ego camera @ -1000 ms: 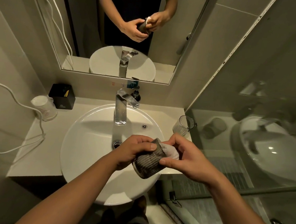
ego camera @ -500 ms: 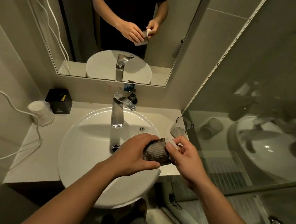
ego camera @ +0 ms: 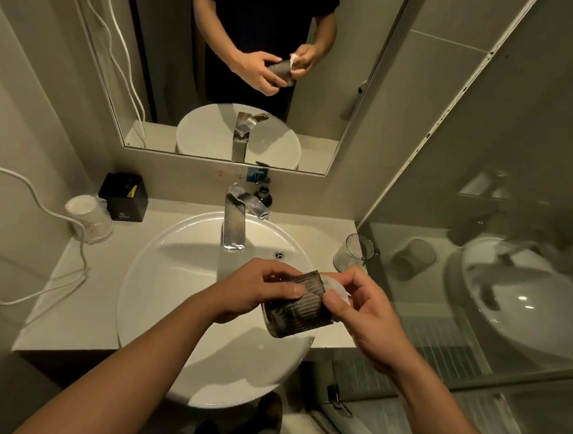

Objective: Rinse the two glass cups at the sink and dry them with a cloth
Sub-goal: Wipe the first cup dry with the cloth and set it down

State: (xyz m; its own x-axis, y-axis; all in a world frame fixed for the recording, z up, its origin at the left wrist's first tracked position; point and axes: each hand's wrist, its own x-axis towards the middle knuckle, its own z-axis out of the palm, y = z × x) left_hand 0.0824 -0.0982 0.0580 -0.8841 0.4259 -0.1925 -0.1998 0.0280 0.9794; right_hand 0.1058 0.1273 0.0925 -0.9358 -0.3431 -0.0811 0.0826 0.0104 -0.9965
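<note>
Black box and wrapped paper cups far left of the left hand, on the tabletop. White cable trailing beside them. Mirror beyond.

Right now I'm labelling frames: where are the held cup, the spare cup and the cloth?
held cup [ego camera: 294,306], head view, ribbed side wall.
spare cup [ego camera: 351,254], head view, clear side wall.
cloth [ego camera: 336,288], head view, white wad at the mouth.

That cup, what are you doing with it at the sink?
It is being dried. The left hand holds a ribbed glass cup on its side over the sink, while the right hand pushes a white cloth into its open end. The second glass cup stands on the counter, right of the tap.
</note>
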